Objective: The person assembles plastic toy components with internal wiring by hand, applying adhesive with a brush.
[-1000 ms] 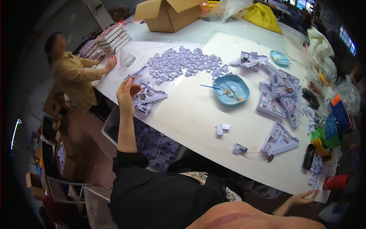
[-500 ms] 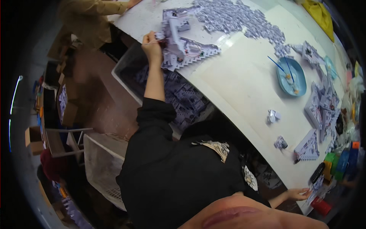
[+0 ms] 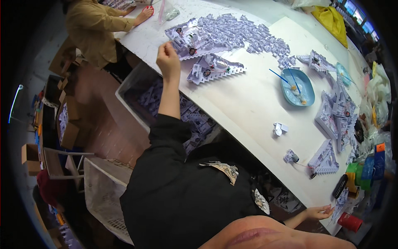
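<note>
My left hand (image 3: 168, 61) is raised at the far left table edge, fingers curled in, with nothing visible in them. Beside it lies a grey plastic toothed-edge shell (image 3: 182, 39) with wires and round black parts inside. A second similar shell (image 3: 216, 68) rests just nearer, its toothed edge toward me. At the right end of the table, my right hand (image 3: 318, 212) has its fingers bent together near small grey pieces (image 3: 340, 202); whatever they hold is too small to make out. A red spool-like cylinder (image 3: 350, 222) lies just past that hand.
Small grey parts (image 3: 248, 33) form a heap at the back. A blue bowl (image 3: 298, 91) holds thin blue sticks. More shells (image 3: 342, 114) are stacked at right, near tape rolls (image 3: 365, 172). Below the table edge stands a filled bin (image 3: 143, 97). A co-worker (image 3: 93, 20) is at far left.
The shell assembly by my left hand has come down onto the table as two separate shells, and that hand has let go. My right hand stays in about the same place.
</note>
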`<state>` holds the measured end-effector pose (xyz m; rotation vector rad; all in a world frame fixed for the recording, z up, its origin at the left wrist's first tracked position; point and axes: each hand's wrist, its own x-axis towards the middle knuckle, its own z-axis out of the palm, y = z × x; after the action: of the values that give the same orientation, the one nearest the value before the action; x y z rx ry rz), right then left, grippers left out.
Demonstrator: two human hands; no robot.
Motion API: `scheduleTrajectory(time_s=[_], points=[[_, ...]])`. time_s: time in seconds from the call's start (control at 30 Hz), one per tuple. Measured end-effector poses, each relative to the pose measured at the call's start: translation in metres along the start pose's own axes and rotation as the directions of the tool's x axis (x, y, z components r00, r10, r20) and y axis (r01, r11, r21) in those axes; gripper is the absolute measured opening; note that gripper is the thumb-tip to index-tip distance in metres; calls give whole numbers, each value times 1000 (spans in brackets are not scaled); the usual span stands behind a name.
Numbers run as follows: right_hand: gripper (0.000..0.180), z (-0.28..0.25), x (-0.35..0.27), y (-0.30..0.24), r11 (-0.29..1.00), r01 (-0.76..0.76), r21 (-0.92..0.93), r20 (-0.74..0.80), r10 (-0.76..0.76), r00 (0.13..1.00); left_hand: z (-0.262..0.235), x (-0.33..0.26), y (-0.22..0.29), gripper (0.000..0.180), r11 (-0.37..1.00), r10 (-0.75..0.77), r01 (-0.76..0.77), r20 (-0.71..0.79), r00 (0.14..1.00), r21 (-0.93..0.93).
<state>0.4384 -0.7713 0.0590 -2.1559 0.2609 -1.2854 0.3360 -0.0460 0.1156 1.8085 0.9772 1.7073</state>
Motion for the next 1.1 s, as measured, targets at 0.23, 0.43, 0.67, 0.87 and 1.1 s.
scheduleTrajectory(time_s=[0.23,0.43,0.67,0.87,1.1], points=[[38,2,-2,2,992,110,62,-30,-108,994,-55,-33,56,26,982,-122,58,364,923,181],[36,6,2,10,980,168,103,-63,-162,985,-64,-7,26,34,833,271,-476,543,795,282],[35,1,1,12,992,124,18,-42,-123,991,-39,-11,7,19,735,475,-656,559,679,171],[34,5,-2,9,999,47,27,-65,-45,997,-69,-18,58,23,685,607,-722,470,641,100],[35,7,-3,6,995,45,84,-102,-36,994,-61,-47,70,29,614,589,-773,559,583,160]])
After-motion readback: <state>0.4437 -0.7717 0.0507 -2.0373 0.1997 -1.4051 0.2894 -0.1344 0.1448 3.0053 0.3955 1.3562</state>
